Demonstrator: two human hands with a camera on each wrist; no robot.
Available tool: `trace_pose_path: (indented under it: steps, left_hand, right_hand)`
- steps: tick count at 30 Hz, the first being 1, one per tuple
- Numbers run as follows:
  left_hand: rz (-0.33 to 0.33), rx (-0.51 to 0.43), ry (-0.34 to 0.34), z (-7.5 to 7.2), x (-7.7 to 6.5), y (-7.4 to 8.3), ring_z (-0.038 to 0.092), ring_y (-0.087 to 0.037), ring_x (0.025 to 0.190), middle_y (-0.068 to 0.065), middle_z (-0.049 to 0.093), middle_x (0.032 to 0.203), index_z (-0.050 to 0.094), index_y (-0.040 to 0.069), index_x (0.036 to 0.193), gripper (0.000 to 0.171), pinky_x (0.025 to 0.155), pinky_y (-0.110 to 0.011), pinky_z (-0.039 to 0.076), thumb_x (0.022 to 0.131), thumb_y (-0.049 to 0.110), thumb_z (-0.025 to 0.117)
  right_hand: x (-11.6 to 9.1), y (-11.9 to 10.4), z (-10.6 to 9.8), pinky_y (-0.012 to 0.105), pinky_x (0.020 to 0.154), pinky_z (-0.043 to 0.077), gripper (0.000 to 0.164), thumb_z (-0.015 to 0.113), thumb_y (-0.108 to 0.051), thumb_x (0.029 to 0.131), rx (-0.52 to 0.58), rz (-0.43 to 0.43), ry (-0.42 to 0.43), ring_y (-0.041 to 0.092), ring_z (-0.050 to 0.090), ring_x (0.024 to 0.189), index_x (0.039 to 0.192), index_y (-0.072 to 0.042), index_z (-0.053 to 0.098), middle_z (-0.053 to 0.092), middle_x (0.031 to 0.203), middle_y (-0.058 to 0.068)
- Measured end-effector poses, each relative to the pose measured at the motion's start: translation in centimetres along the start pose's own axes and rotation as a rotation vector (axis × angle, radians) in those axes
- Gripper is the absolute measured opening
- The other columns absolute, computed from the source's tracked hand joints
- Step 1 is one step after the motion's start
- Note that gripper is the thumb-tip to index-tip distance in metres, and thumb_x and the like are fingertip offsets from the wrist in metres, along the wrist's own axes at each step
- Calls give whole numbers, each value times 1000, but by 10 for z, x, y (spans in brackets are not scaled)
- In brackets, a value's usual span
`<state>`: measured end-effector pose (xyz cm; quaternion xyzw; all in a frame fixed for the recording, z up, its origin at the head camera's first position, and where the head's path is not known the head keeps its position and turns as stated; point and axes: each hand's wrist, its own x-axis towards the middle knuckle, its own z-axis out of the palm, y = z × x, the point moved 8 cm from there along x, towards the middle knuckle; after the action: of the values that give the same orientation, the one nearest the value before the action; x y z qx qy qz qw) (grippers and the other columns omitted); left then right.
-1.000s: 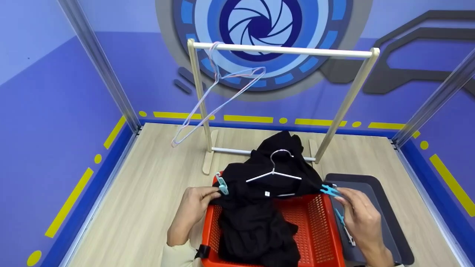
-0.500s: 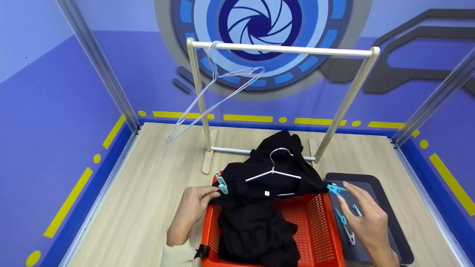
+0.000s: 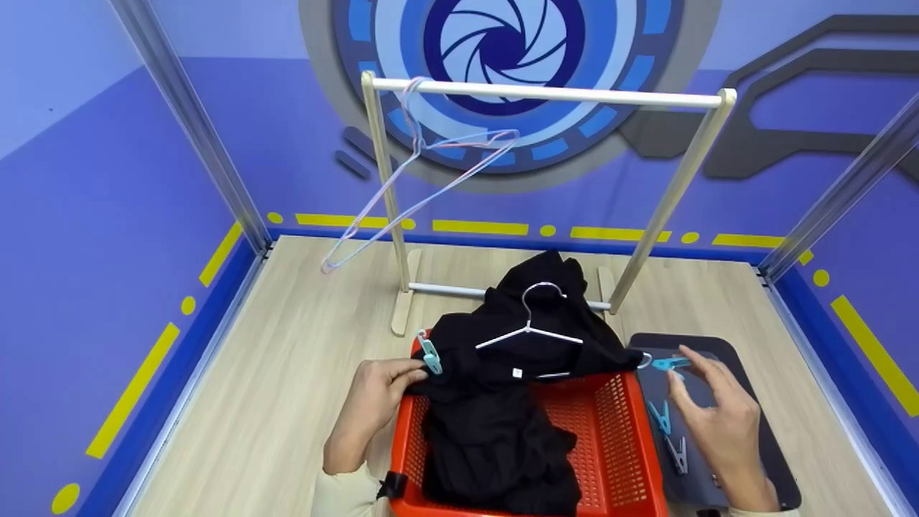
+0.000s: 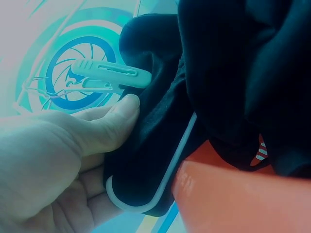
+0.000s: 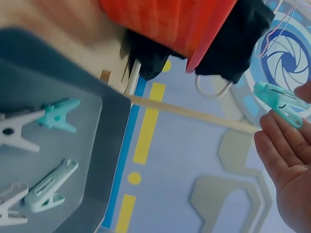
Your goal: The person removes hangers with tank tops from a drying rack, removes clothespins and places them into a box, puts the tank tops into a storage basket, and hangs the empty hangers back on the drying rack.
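My left hand (image 3: 378,402) pinches the left end of a black garment (image 3: 459,337) spread over the red basket's back rim. A pale teal clothespin (image 4: 114,75) is clipped to the cloth just above the thumb. The looped end of a white hanger (image 4: 170,167) shows against the fabric there; its hook and upper arms (image 3: 528,327) lie on the garment. My right hand (image 3: 721,420) holds a blue clothespin (image 3: 669,363) between thumb and fingers. That clothespin is apart from the garment, just right of the hanger's bare right end (image 3: 645,360).
More black cloth (image 3: 495,452) lies inside the red basket (image 3: 639,445). A dark grey tray (image 3: 772,459) with several clothespins (image 3: 676,454) stands at its right. Behind is a drying rack (image 3: 546,91) with a pink-and-blue hanger (image 3: 467,176) on its bar.
My right hand has drawn the blue clothespin rightward off the garment's right end, where the hanger's end now shows. My left hand stays in place. The hanger on the rack has swung slightly.
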<state>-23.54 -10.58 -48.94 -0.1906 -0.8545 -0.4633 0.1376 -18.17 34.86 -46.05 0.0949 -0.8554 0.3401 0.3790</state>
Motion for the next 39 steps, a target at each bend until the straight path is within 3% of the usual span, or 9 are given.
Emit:
trace_pose_path:
  steps: [5, 9, 14, 20, 31, 39]
  left_hand:
    - [-9, 14, -3, 1, 0, -1, 77, -17, 90, -1, 81, 96, 85, 8, 97, 7, 81, -38, 63, 93, 11, 80]
    - [-14, 19, -7, 1, 0, -2, 77, -18, 92, -2, 81, 97, 85, 8, 97, 7, 81, -39, 63, 94, 12, 80]
    - [-13, 14, -13, 1, 1, -2, 77, -20, 93, -4, 81, 98, 85, 7, 99, 9, 82, -40, 63, 94, 12, 80]
    - [-8, 8, -13, 2, 0, -2, 78, -21, 93, -5, 81, 98, 85, 6, 99, 9, 82, -41, 63, 94, 11, 80]
    - [-8, 0, -8, 2, -1, -3, 77, -18, 91, -1, 81, 97, 85, 8, 98, 7, 82, -39, 63, 94, 12, 80]
    - [-13, -6, -12, 2, -1, -3, 76, -18, 91, -1, 81, 97, 85, 8, 97, 7, 82, -39, 63, 95, 12, 79]
  right_hand:
    - [4, 16, 1, 3, 90, 36, 50, 84, 11, 83, -57, 32, 13, -11, 56, 101, 131, 2, 73, 73, 105, 20]
    - [7, 30, 3, 8, 85, 37, 48, 85, 8, 85, -115, 84, -16, 7, 60, 95, 131, 5, 71, 71, 105, 21]
    - [11, 50, 11, 33, 81, 45, 47, 85, 1, 88, -181, 159, -94, 37, 65, 91, 131, 8, 70, 69, 103, 23]
    - [14, 70, 26, 62, 78, 51, 47, 83, 0, 90, -219, 225, -227, 45, 66, 92, 132, 12, 67, 67, 101, 26]
    - [15, 92, 51, 60, 76, 55, 47, 80, -2, 92, -254, 262, -397, 41, 67, 85, 132, 16, 64, 64, 97, 26]
    - [11, 106, 63, 54, 71, 49, 45, 79, -3, 91, -255, 280, -444, 34, 60, 78, 127, 20, 63, 61, 88, 21]
